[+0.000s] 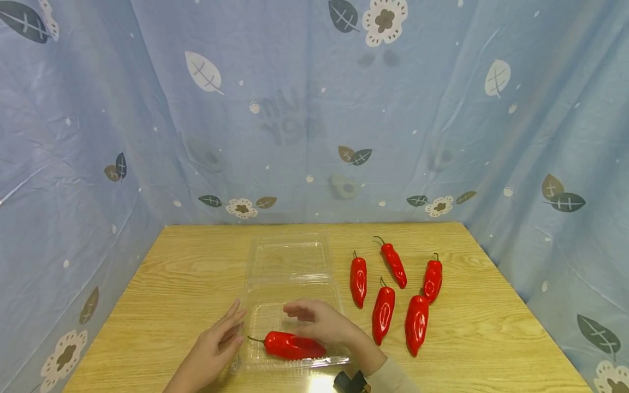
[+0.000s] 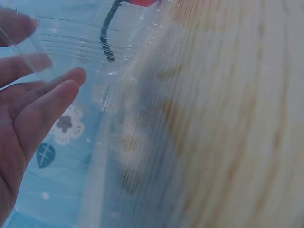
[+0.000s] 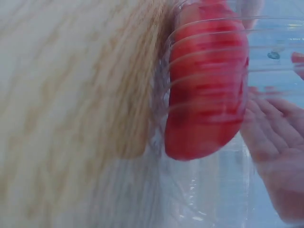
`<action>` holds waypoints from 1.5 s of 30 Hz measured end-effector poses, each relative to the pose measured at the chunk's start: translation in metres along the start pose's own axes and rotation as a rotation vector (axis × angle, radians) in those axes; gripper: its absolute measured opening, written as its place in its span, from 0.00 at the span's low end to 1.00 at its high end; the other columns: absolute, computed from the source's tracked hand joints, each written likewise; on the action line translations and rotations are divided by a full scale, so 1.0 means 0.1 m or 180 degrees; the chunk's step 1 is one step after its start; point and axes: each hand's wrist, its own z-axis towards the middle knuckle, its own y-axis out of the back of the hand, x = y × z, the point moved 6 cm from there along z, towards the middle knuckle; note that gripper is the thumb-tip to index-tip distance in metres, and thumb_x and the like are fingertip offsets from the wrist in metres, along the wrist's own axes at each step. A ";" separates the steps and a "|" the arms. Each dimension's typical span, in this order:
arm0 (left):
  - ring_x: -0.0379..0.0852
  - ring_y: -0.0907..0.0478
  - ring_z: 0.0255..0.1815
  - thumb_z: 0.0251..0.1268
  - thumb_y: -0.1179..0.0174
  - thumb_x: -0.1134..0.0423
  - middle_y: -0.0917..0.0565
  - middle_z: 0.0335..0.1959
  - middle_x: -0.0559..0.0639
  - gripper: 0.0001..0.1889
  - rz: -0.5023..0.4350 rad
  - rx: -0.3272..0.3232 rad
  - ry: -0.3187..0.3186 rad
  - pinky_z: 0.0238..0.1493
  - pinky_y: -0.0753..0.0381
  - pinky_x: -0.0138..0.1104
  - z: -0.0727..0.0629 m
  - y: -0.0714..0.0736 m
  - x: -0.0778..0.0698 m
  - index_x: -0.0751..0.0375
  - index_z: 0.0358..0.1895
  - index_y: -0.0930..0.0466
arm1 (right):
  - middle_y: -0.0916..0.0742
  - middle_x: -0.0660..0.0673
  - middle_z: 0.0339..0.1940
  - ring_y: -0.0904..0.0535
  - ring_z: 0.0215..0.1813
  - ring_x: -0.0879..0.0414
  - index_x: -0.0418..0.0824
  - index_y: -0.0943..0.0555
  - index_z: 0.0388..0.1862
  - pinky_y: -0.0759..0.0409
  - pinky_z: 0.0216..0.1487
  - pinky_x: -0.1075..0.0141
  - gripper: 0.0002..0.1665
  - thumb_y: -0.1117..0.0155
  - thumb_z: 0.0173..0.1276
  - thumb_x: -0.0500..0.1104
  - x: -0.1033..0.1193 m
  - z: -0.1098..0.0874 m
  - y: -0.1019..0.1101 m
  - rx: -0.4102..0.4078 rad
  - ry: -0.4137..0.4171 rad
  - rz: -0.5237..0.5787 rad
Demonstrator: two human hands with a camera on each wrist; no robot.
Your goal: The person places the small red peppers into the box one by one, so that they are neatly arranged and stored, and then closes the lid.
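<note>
A red pepper (image 1: 294, 346) with a thin dark stem lies across the front of a clear plastic clamshell box (image 1: 265, 316), whose lid (image 1: 290, 256) is folded back behind it. My left hand (image 1: 216, 344) is at the box's left wall, fingers extended and touching it; the left wrist view shows the fingertips (image 2: 71, 88) by the ribbed plastic. Over the box, above the pepper, hovers my right hand (image 1: 319, 322), with fingers loosely bent and nothing in them. The right wrist view shows the pepper (image 3: 206, 85) through the clear wall, with the right hand (image 3: 280, 133) beyond.
Several more red peppers lie on the wooden table (image 1: 196, 262) to the right of the box, among them one pepper (image 1: 358, 281) nearest the lid and another pepper (image 1: 416, 325) farther front. A patterned blue curtain (image 1: 304, 136) encloses the back and sides.
</note>
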 end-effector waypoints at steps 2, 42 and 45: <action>0.61 0.26 0.60 0.70 0.45 0.63 0.46 0.74 0.63 0.25 -0.0001 -0.0004 0.0010 0.53 0.18 0.35 0.00 0.00 0.00 0.69 0.66 0.35 | 0.22 0.39 0.63 0.26 0.64 0.49 0.38 0.29 0.65 0.28 0.67 0.66 0.28 0.40 0.67 0.40 0.01 0.01 0.02 -0.0059 0.0081 0.0062; 0.62 0.26 0.59 0.70 0.45 0.62 0.47 0.74 0.63 0.25 -0.0045 -0.0026 -0.0035 0.52 0.17 0.33 0.00 0.01 -0.01 0.69 0.66 0.35 | 0.24 0.41 0.65 0.27 0.65 0.57 0.32 0.34 0.66 0.26 0.63 0.73 0.29 0.41 0.67 0.33 -0.06 -0.82 1.15 -0.1743 0.0596 0.0539; 0.62 0.26 0.58 0.70 0.46 0.63 0.47 0.74 0.65 0.25 0.0015 -0.0038 -0.0084 0.51 0.17 0.33 0.00 0.02 -0.02 0.70 0.66 0.35 | 0.24 0.41 0.65 0.27 0.65 0.59 0.32 0.34 0.67 0.27 0.62 0.76 0.29 0.41 0.67 0.33 -0.08 -0.91 1.19 -0.1869 0.0492 0.0498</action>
